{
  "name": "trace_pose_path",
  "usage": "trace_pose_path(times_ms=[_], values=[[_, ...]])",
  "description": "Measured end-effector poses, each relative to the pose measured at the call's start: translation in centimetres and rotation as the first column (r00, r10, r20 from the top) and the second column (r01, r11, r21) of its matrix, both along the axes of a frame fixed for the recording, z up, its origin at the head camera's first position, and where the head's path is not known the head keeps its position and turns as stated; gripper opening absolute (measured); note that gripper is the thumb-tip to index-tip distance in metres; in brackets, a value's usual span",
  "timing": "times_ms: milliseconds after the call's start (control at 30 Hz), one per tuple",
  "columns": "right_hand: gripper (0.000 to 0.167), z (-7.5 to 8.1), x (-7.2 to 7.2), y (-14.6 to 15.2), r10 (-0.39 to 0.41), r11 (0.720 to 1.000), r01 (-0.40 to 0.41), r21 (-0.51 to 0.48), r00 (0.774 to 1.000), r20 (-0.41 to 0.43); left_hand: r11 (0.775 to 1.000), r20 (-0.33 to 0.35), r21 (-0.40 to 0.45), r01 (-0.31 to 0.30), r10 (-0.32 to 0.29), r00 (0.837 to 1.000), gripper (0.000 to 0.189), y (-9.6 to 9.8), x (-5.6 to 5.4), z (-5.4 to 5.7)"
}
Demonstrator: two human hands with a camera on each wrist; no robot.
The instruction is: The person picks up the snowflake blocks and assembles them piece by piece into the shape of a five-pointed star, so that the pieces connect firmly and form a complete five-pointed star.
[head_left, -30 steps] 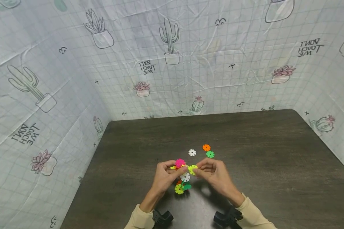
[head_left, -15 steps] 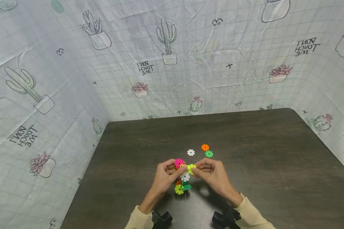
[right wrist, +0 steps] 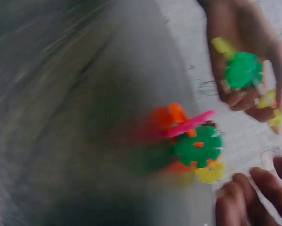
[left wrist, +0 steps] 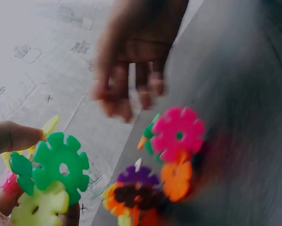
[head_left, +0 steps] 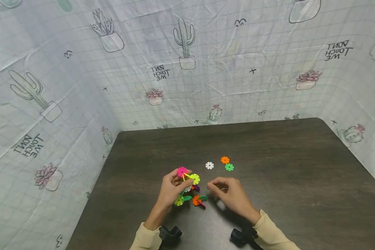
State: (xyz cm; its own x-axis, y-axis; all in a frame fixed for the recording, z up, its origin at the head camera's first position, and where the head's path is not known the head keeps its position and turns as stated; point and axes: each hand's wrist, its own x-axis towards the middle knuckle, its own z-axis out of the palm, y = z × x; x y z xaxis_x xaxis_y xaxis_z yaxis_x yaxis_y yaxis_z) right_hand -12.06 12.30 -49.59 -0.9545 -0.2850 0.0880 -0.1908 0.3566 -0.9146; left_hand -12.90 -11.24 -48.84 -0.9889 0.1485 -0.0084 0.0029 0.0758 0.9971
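Note:
My left hand (head_left: 168, 191) holds a cluster of joined notched plastic discs between thumb and fingers. A pink disc (head_left: 182, 172) tops it, with a yellow disc (head_left: 195, 179) by the thumb tip. In the left wrist view a green disc (left wrist: 72, 160) and a pale yellow-green disc (left wrist: 42, 207) hang from that cluster. My right hand (head_left: 232, 194) hovers to the right, apart from it, fingers loosely bent with nothing visible in them. Between the hands, a second cluster with an orange disc (head_left: 196, 200), a purple disc (left wrist: 136, 175) and a green disc (right wrist: 197, 146) stands on the table.
Beyond the hands, a loose white disc (head_left: 209, 165), an orange disc (head_left: 225, 160) and a light green disc (head_left: 229, 167) lie flat on the dark table (head_left: 284, 166). A printed cloth (head_left: 225, 86) encloses the back and sides.
The right hand has let go of the yellow disc, which now moves with the left hand's cluster. My left hand has shifted left, and the second cluster shows more fully.

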Motion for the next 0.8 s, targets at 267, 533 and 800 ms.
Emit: trace_pose_path(times_ms=[267,533,800], values=[[0.024,-1.2,0.5,-1.8,0.100,0.975,-0.081,0.205,0.991,-0.085,0.999,0.034,-0.011,-0.046,0.046,0.998,0.039,-1.5,0.0,0.3],[0.027,-1.3,0.6,-2.0,0.189,0.959,-0.155,0.236,0.973,-0.129,0.998,0.061,-0.015,-0.054,0.055,0.997,0.037,-1.7,-0.1,0.0],[0.026,-1.0,0.8,-1.6,0.300,0.926,-0.266,0.269,0.949,-0.097,0.998,0.052,-0.020,-0.060,0.061,0.997,0.037,-1.6,0.1,0.0]])
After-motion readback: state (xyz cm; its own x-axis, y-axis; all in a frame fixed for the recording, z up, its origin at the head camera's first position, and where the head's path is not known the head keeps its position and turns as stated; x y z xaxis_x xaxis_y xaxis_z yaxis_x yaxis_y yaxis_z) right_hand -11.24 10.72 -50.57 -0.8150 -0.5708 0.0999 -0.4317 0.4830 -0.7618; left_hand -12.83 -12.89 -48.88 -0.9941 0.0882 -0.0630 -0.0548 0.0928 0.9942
